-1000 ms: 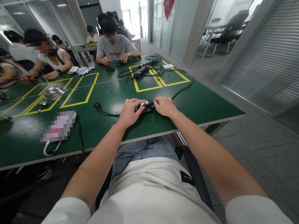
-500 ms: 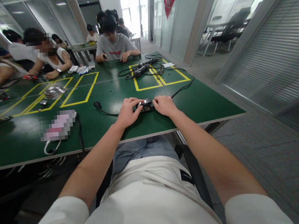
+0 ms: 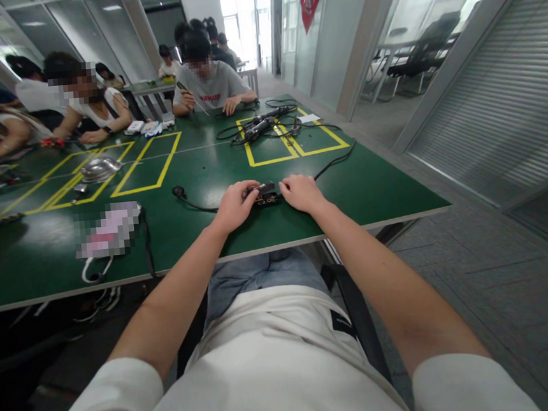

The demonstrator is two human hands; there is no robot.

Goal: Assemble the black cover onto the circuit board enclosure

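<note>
My left hand (image 3: 236, 203) is closed on a dark cover piece (image 3: 265, 188), pinched between thumb and fingers. The piece is tilted over a small black electrical housing (image 3: 268, 199), whose inner parts partly show with small copper-coloured spots. At the housing's right end, my right hand (image 3: 300, 192) has its fingers curled and pressed against it. A black cord (image 3: 197, 207) runs left from the housing to a black plug (image 3: 178, 191) on the green table (image 3: 373, 190). Another dark cord (image 3: 335, 163) leads away behind my right hand. My fingers hide both ends of the housing.
Black tools with tangled cables (image 3: 260, 128) lie within yellow tape beyond my hands. Left are a phone-like pink object (image 3: 113, 229), blurred out, and a metal bowl-shaped part (image 3: 100, 168). Across the table a person (image 3: 210, 83) holds a screwdriver-like tool (image 3: 182, 87). Other people sit left.
My left hand has shifted slightly left and tilted the cover piece, showing more of the housing's inside. The right hand stays put. The person opposite has raised the long thin tool.
</note>
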